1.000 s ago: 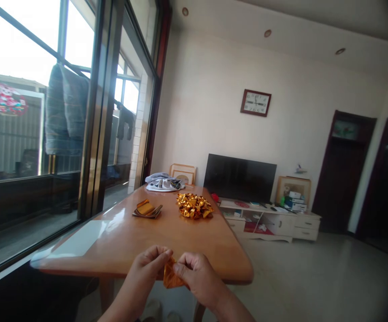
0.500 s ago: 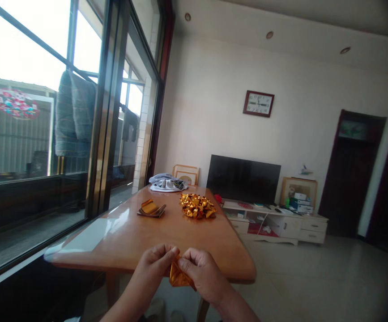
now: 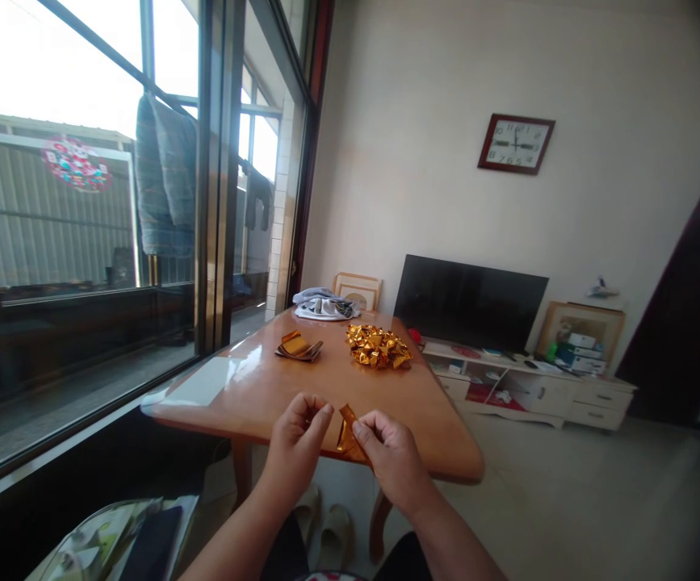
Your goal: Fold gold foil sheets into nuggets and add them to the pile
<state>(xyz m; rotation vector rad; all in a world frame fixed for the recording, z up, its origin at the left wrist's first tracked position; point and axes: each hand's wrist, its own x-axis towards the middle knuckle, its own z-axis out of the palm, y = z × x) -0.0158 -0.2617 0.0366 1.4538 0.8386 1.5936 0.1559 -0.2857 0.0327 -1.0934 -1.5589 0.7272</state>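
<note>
In front of me, at the near edge of the wooden table [image 3: 253, 395], my right hand [image 3: 389, 444] pinches a folded piece of gold foil paper [image 3: 348, 438] between thumb and fingers. One narrow strip of the foil sticks up past the thumb. Just left of it is my left hand [image 3: 303, 428], its thumb and fingertips pressed together, apart from the foil, with nothing visible in them. Farther back on the table lies a heap of folded gold foil pieces [image 3: 379, 347]. To its left sits a small stack of flat gold foil sheets [image 3: 299, 346].
Folded clothes [image 3: 325, 305] lie at the table's far end. Beyond stands a low white cabinet [image 3: 547, 393] with a television [image 3: 471, 300]. Tall windows run along the left. Slippers [image 3: 334, 532] are on the floor below, and a bag of papers [image 3: 113, 537] sits at lower left.
My left hand has let go of the foil and moved slightly left, leaving it in my right hand alone. The camera view has tilted down and turned left.
</note>
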